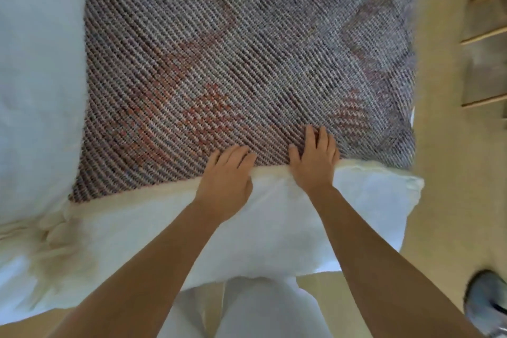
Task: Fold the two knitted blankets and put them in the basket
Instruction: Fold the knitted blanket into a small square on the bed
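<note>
A knitted blanket (233, 49) in grey-purple yarn with orange-red patches lies spread flat over a white bed (35, 63). Its right part hangs over the bed's right edge. My left hand (226, 178) rests at the blanket's near edge, fingers bent over the hem; whether it grips the hem I cannot tell. My right hand (315, 158) lies flat with straight fingers on the blanket just beside it. Only one blanket shows, and no basket is in view.
White bedding (247, 228) bunches up between me and the blanket. Beige floor (444, 173) runs along the right. Wooden shelves (485, 35) stand at the far right. A grey slipper (485, 302) lies at the lower right.
</note>
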Tool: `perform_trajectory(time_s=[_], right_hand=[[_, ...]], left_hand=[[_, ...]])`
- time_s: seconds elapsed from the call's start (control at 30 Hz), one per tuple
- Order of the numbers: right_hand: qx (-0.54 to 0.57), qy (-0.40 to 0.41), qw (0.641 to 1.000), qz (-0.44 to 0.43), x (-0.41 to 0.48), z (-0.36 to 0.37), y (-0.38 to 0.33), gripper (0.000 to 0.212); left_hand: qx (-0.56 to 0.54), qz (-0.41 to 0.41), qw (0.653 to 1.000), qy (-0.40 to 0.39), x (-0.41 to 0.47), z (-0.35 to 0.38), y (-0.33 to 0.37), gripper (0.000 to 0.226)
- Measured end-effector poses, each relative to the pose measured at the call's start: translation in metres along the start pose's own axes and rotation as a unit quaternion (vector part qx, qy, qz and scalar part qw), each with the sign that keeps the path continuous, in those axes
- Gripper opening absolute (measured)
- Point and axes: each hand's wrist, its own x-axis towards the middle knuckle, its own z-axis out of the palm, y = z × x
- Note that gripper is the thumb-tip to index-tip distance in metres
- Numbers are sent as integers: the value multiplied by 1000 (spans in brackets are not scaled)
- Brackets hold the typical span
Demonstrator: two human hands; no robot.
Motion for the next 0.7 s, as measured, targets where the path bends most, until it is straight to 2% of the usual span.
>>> perform_trajectory(time_s=[0.1, 0.2, 0.33, 0.43, 0.57, 0.7], right_hand=[[16, -38, 999, 9, 6, 2, 40, 64], [36, -26, 998, -38, 15, -4, 72, 61], [111, -18, 990, -84, 47, -29, 121, 34], [155, -22, 986, -54, 80, -51, 167, 27], [191, 18, 981, 5, 122, -66, 221, 21], [209, 19, 976, 63, 155, -70, 248, 33]], left_hand=[[-5, 10, 999, -42, 37, 10, 43, 52], [-2, 10, 999, -43, 75, 25, 89, 51], [-2, 5, 998, -65, 123, 47, 153, 47], [5, -4, 996, -86, 153, 63, 194, 47], [8, -11, 994, -107, 182, 78, 236, 46], [28, -22, 991, -129, 203, 87, 268, 43]])
